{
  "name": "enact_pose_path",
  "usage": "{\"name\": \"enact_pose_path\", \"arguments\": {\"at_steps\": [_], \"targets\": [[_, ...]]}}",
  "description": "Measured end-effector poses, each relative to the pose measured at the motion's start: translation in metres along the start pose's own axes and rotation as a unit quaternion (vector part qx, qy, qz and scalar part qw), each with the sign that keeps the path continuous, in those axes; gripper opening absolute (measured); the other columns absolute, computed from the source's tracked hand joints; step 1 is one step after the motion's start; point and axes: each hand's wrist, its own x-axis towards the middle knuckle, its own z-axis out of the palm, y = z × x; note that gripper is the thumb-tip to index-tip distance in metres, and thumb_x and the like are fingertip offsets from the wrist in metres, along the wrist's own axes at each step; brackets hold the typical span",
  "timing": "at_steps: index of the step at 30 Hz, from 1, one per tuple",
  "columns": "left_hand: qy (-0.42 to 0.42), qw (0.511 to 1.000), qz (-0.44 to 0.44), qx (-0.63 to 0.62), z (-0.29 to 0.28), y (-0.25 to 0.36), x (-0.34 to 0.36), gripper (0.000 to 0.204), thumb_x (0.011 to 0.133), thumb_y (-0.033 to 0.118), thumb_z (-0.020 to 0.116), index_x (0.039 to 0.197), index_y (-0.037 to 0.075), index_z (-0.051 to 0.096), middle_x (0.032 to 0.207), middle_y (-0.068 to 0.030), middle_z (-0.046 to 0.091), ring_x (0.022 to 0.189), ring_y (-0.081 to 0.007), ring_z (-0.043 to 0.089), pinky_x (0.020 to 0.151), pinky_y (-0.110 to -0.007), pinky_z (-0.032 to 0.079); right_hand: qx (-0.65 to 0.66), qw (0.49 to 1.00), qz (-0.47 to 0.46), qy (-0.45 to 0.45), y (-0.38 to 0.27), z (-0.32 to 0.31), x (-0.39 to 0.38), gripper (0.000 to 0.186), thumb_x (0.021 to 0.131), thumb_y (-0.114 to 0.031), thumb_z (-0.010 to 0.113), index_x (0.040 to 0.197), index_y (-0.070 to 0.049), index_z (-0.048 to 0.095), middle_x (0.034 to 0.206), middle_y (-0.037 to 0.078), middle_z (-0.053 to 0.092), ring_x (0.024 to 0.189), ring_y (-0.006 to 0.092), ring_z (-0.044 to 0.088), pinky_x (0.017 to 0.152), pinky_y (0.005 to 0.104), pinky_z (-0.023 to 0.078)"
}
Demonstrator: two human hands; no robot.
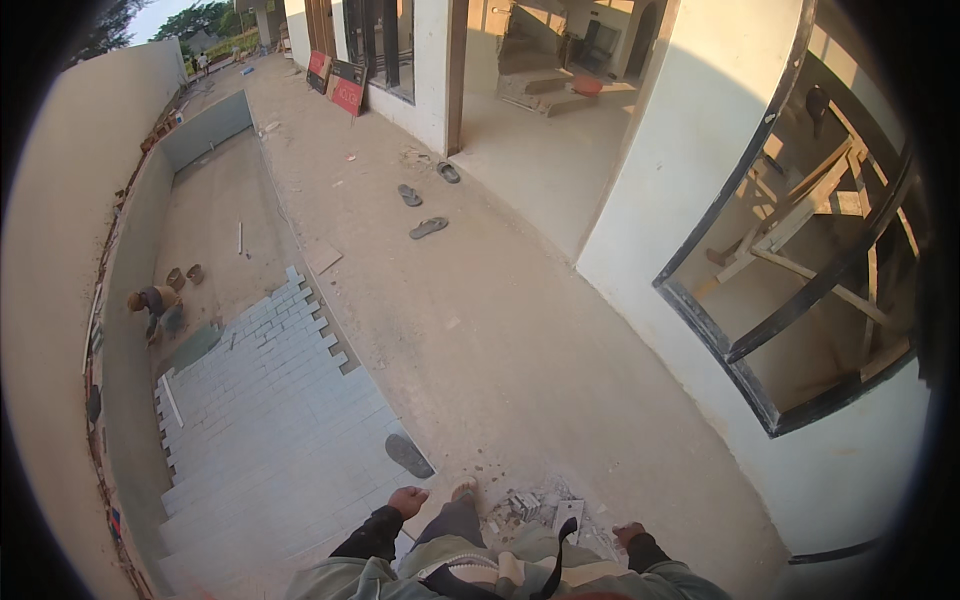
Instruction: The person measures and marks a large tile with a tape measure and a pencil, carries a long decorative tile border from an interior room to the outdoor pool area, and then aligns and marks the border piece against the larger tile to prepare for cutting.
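Grip: left hand point(408, 501) loosely curled, right hand point(628, 534) part-curled; cannot tell whether either holds anything. Broken grey-white rubble point(527, 503) lies on the ground between them; probably stiff, brittle, sharp-edged. Best hold: opposite long edges of the pale rectangular slab point(569, 510).

On my remote feed, the laid paving tiles point(290, 400) look matt and fairly smooth. I see a walkway point(500, 310) with a dusty, gritty, concrete-like finish, and coarse, jagged rubble point(522, 502). The house wall point(690, 180) appears smooth and painted, the window frame point(715, 328) faintly glossy, the trestle point(800, 222) rough wood. The sleeves point(370, 538) are dull cloth.
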Motion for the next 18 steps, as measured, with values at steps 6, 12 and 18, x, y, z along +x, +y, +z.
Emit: {"name": "enact_pose_path", "arguments": {"at_steps": [6,12,18], "targets": [[0.049,0.987,0.119,-0.091,-0.084,0.176,0.125,0.04,0.089,0.035,0.064,0.103,-0.002,0.069,0.086,-0.0065,0.069,0.08,-0.0128,0.065,0.075,-0.03,0.053,-0.028,0.999,0.03,0.013,0.018,0.012,-0.029,0.037,0.088,-0.041,0.06,0.106,-0.009,0.069,0.102,0.018,0.072,0.091,0.0309,0.071,0.082,0.0443,0.055],[-0.067,0.965,0.019,0.252,-0.092,0.186,0.26,0.041,0.092,0.037,0.052,0.1,0.001,0.07,0.093,-0.0105,0.071,0.083,-0.0265,0.07,0.078,-0.042,0.056,0.185,0.977,0.108,-0.011,-0.112,-0.061,0.066,0.038,0.091,-0.039,0.06,0.108,-0.005,0.066,0.098,0.021,0.07,0.087,0.0314,0.07,0.075,0.047,0.055],[-0.224,0.815,0.248,0.474,-0.096,0.302,0.337,0.033,0.09,0.036,0.055,0.101,0.009,0.07,0.095,-0.0136,0.071,0.091,-0.0284,0.069,0.081,-0.044,0.055,0.326,0.933,0.126,-0.088,-0.293,-0.218,0.22,0.04,0.093,-0.037,0.059,0.11,-0.001,0.062,0.095,0.025,0.069,0.084,0.0318,0.069,0.067,0.0497,0.055]]}}
